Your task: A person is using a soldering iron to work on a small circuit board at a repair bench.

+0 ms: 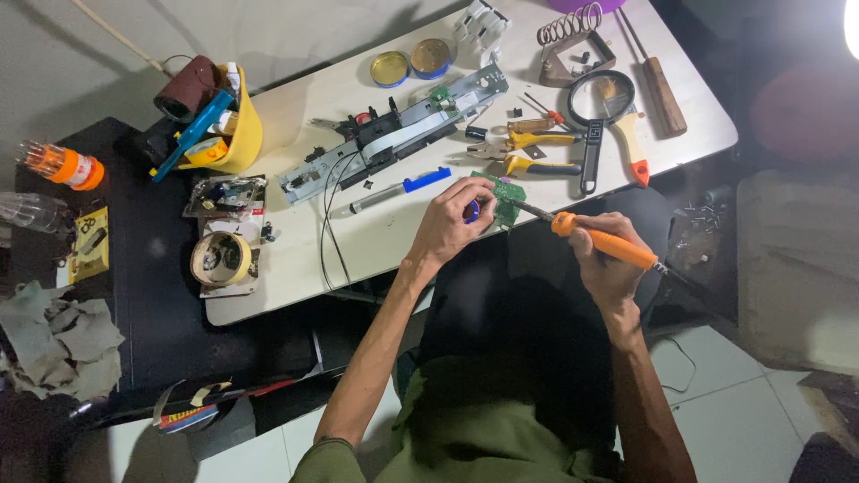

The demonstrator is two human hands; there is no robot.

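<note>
My left hand (452, 224) grips a small green circuit board (508, 199) at the near edge of the white table (295, 259), fingers curled over its left side. My right hand (607, 259) holds an orange-handled soldering iron (601, 240), its metal tip pointing left and touching the board's right edge. The iron's cord runs off to the right behind my hand. Both forearms reach up from my lap, which is dark below the board.
A long grey printer carriage rail (394, 134) lies across the table. Yellow-handled pliers (537, 152), a magnifying glass (598, 112), a wire iron stand (573, 40), two round tins (412, 63), a blue-capped pen tool (398, 190), a yellow bowl of tools (224, 125), and tape roll (221, 259) surround it.
</note>
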